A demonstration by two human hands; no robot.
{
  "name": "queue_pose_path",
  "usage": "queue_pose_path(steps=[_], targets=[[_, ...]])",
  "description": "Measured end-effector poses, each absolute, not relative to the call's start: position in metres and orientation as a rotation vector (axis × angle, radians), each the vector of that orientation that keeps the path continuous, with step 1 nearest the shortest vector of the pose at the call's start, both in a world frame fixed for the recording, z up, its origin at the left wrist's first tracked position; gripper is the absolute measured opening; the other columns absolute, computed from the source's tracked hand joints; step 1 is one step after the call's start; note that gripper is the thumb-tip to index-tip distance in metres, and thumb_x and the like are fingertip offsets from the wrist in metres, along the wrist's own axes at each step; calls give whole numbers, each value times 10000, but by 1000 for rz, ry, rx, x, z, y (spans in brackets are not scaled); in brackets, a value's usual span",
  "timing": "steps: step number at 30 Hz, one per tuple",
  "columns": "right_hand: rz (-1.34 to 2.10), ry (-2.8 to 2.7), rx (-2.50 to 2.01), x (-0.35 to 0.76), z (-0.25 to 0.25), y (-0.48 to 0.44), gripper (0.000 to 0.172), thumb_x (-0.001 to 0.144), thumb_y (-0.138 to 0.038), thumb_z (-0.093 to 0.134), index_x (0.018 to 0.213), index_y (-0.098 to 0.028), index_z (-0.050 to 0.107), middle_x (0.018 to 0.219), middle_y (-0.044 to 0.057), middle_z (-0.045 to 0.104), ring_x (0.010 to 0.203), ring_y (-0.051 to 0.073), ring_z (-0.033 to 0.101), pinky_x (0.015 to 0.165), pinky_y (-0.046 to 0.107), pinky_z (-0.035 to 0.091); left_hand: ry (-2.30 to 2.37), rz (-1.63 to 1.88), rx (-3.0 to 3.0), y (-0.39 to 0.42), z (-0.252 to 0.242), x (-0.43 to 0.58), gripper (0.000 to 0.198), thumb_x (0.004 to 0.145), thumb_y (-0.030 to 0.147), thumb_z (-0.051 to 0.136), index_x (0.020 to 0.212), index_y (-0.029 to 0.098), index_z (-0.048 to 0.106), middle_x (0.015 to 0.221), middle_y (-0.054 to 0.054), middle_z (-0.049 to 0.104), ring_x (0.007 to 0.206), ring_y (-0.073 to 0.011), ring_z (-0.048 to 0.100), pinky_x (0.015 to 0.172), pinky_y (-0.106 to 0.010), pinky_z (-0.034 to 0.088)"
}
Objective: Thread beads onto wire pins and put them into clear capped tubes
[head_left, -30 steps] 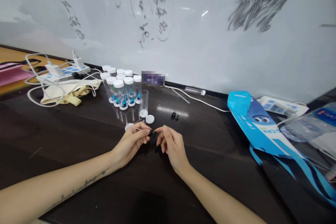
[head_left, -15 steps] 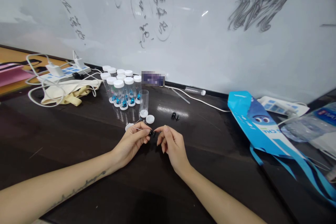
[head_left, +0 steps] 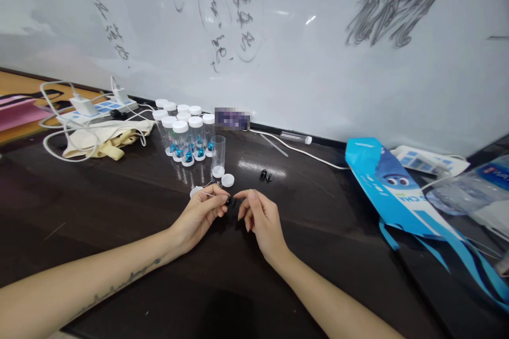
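Note:
My left hand (head_left: 204, 212) pinches a small black piece (head_left: 228, 201) between thumb and forefinger, with a thin pale wire running back from it over the fingers. Just right of that piece is my right hand (head_left: 262, 220), its forefinger tip close to the piece and the other fingers curled. Whether the fingertip touches it is too small to tell. Beyond the hands stand an uncapped clear tube (head_left: 218, 156) and a loose white cap (head_left: 228, 180). Another white lid (head_left: 195, 191) is partly behind my left hand. More black pieces (head_left: 265, 175) lie on the dark table (head_left: 318, 233).
Several capped tubes (head_left: 180, 140) with blue contents stand at the back left, near a cloth bag (head_left: 89, 140) and a power strip (head_left: 101, 110). A blue bag (head_left: 374, 180) and plastic bottle (head_left: 469, 185) lie at right. One tube (head_left: 293, 137) lies by the whiteboard.

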State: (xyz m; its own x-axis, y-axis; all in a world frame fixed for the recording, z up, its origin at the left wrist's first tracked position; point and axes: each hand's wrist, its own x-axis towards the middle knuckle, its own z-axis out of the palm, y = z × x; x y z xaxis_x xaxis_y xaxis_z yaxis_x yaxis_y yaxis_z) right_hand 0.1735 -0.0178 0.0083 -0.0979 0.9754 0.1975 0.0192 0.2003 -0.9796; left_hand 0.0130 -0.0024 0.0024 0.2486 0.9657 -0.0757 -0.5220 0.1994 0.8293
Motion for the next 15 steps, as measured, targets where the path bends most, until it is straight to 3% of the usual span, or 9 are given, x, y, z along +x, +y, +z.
queue_pose_path(steps=[15], targets=[[1139,-1379,-1035,173,9,-18,407,985,-431,395,912,-141,671,583,-15,552,392,48,414,372,166,261,706,1157,795,-2,2,14,69,750,146,747,753,140,678,626,22,625,553,-48,552,541,-114,455]])
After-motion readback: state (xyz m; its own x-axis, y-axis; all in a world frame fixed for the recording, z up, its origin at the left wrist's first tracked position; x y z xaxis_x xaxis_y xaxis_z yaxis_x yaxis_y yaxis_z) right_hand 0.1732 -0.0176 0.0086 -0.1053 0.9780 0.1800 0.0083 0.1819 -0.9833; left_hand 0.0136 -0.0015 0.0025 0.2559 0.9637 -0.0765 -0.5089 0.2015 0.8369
